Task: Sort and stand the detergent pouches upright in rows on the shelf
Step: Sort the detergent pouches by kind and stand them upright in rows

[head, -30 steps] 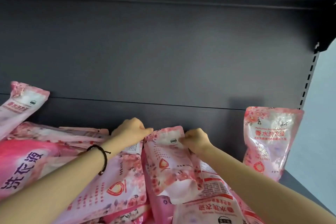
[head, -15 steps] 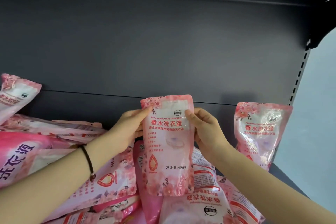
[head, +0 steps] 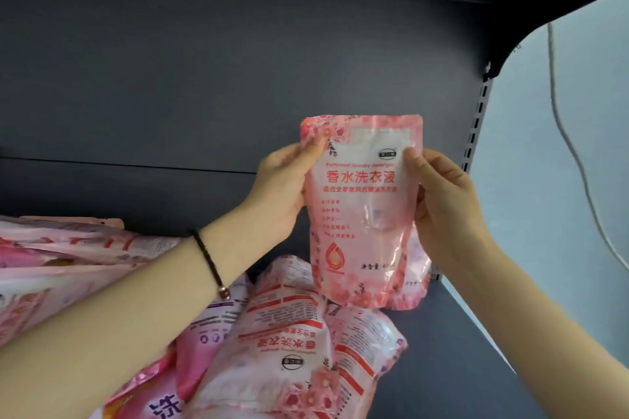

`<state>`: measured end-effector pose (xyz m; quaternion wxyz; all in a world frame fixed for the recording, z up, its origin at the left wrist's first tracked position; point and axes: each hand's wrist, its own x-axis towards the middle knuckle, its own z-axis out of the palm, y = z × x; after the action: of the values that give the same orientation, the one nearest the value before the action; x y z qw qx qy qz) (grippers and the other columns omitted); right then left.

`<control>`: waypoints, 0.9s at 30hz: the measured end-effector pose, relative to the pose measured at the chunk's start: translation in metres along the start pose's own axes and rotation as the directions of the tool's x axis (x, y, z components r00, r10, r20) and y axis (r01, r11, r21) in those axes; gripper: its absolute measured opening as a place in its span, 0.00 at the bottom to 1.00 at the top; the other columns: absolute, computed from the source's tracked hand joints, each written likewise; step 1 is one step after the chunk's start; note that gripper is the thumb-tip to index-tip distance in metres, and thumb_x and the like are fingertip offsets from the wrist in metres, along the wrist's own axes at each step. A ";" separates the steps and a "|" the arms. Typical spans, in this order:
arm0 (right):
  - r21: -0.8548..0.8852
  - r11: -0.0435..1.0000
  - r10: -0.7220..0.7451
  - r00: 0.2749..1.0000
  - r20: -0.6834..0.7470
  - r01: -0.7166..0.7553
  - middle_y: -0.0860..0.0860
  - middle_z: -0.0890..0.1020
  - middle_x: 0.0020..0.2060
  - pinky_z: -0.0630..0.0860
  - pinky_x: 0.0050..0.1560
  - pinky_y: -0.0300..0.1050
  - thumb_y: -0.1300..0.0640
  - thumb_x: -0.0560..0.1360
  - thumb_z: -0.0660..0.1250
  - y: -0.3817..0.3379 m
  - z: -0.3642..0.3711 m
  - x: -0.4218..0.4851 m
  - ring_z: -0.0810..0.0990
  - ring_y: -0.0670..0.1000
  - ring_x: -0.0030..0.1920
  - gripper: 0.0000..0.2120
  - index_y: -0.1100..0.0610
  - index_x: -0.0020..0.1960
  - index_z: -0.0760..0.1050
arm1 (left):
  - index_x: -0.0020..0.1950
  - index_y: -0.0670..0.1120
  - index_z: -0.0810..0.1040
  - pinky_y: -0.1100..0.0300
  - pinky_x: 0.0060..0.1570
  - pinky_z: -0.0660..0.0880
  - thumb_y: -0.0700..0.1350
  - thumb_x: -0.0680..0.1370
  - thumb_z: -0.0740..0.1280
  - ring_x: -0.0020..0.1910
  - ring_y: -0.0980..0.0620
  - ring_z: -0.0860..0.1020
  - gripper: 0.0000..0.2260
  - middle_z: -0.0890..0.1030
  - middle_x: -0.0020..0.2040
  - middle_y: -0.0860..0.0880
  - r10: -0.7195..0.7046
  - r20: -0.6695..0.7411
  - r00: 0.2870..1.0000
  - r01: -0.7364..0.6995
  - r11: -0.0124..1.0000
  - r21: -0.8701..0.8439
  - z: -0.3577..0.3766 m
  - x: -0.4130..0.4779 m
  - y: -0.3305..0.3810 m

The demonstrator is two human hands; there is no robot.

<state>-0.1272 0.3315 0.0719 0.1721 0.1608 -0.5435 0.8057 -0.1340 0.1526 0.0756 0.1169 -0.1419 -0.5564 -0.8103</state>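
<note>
Now | pouch (head: 360, 214) upright, aloft | left fingers (head: 308, 150), right fingers (head: 417, 157) pinch its upper side edges

Pink floral pouch (head: 362, 214), red lettering; dark grey shelf (head: 459, 350).

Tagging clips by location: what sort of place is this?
Probably a shop or stockroom: dark metal shelving with a slotted upright, a pile of identical detergent pouches, and one held pouch.

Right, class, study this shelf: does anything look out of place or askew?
Yes. The heaped pouches lie flat and crisscrossed on the shelf, one with print upside down, not standing in rows. The held pouch is upright.
</note>
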 end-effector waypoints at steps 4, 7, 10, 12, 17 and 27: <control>-0.022 1.000 0.017 0.998 -0.063 -0.018 0.55 0.84 0.39 0.83 0.40 0.51 0.57 0.77 0.66 -0.006 -0.053 0.001 0.83 0.53 0.38 0.07 0.58 0.42 0.78 | 0.55 0.42 0.81 0.53 0.47 0.80 0.49 0.77 0.68 0.48 0.49 0.84 0.12 0.85 0.50 0.46 -0.117 0.044 0.992 0.114 0.992 0.047 0.043 0.003 -0.031; -0.045 0.998 0.044 0.995 -0.094 -0.048 0.53 0.84 0.39 0.81 0.35 0.46 0.57 0.77 0.66 -0.002 -0.085 0.000 0.83 0.52 0.37 0.07 0.58 0.44 0.78 | 0.58 0.40 0.80 0.48 0.57 0.78 0.48 0.78 0.67 0.52 0.45 0.82 0.15 0.84 0.54 0.43 -0.188 0.049 0.981 0.184 0.980 0.080 0.063 0.003 -0.053; -0.041 0.996 0.074 0.992 -0.107 -0.079 0.54 0.84 0.40 0.82 0.38 0.47 0.56 0.78 0.65 0.012 -0.106 -0.003 0.83 0.53 0.39 0.07 0.59 0.46 0.78 | 0.58 0.40 0.80 0.47 0.59 0.77 0.48 0.78 0.67 0.55 0.43 0.81 0.15 0.84 0.54 0.44 -0.215 0.057 0.975 0.206 0.970 0.127 0.070 0.000 -0.071; -0.001 0.996 0.088 0.991 -0.102 -0.089 0.53 0.83 0.38 0.81 0.36 0.45 0.55 0.78 0.64 0.023 -0.112 -0.005 0.82 0.51 0.37 0.08 0.59 0.45 0.77 | 0.57 0.39 0.80 0.50 0.56 0.78 0.48 0.78 0.66 0.54 0.45 0.82 0.14 0.85 0.52 0.44 -0.201 0.054 0.978 0.188 0.966 0.175 0.070 -0.001 -0.077; -0.023 0.996 0.080 0.996 -0.033 -0.081 0.51 0.83 0.38 0.80 0.37 0.41 0.54 0.78 0.64 0.038 -0.115 -0.007 0.81 0.48 0.37 0.09 0.55 0.42 0.78 | 0.55 0.42 0.81 0.56 0.50 0.80 0.48 0.79 0.66 0.51 0.48 0.83 0.11 0.85 0.50 0.46 -0.156 0.061 0.986 0.136 0.958 0.254 0.058 -0.006 -0.080; -0.808 0.443 -0.485 0.862 0.148 0.388 0.45 0.77 0.41 0.70 0.37 0.25 0.58 0.73 0.70 -0.002 -0.140 -0.015 0.78 0.44 0.39 0.11 0.46 0.47 0.70 | 0.43 0.56 0.81 0.70 0.38 0.73 0.59 0.75 0.64 0.39 0.63 0.80 0.10 0.82 0.39 0.61 -0.074 0.311 0.948 -0.272 0.324 0.906 -0.007 -0.039 -0.033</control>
<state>-0.1228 0.4611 0.0171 0.4561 0.1544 -0.7816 0.3966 -0.1098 0.1588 0.0303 0.1423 -0.2015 -0.9221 -0.2981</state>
